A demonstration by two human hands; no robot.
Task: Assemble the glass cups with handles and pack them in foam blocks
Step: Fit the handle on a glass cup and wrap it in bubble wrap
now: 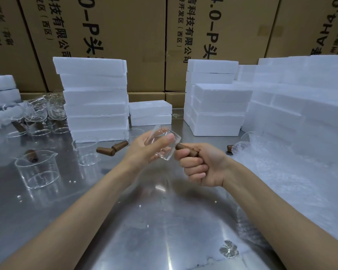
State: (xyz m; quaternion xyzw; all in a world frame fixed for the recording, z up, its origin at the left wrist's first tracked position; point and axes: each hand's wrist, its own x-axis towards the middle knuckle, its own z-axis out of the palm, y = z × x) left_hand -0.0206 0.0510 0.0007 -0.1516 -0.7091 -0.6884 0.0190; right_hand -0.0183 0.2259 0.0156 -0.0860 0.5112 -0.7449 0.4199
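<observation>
Behind everything, a wall of brown printed cardboard cartons (113, 39). In front, stacks of white rectangular foam blocks (95, 98), more of them piled at right (300, 98), all on a scuffed stainless steel table (164, 221). At right, a sheet of white foam wrap (293, 176) across the table. At left, standing clear glass beakers with pour spouts (37, 168), one with a handle already fitted; behind them, a cluster of fitted cups. Near the middle, loose brown wooden handles (113, 149) lying on the steel.

Above the table centre, left hand (148, 149) curled round a small clear glass cup (164, 145), tipped on its side with its wall facing right. Right hand (201, 164) clenched around a short brown cylindrical wooden handle (186, 150), long axis roughly level, free end pointing left and just touching the cup's side. Handle directly right of the cup, in line with its wall, so likely being pushed or twisted on. Whether already seated: cannot tell. Packing into foam not yet begun for this cup.
</observation>
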